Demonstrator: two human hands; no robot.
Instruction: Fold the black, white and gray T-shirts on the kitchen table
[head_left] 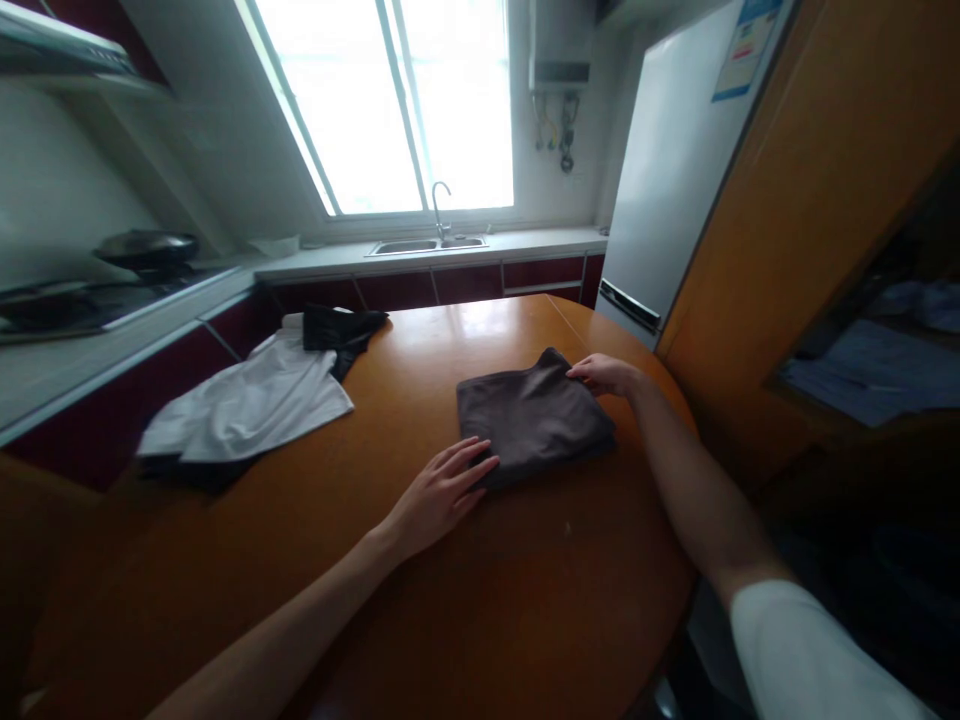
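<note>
A dark grey folded cloth (536, 415) lies on the wooden table (420, 380), with a raised corner at its far edge. My left hand (448, 490) rests at the cloth's near left corner, palm down, fingers spread, fingertips on the fabric. At the far right edge, my right hand (602, 374) pinches the cloth beside the raised corner between thumb and fingers.
White and black garments (262, 390) lie at the table's left edge. Beyond the table stand a counter (330, 262) with a sink (409, 246) and faucet (436, 205). A fridge (667, 160) is at the right, a stove with a wok (146, 248) at the left.
</note>
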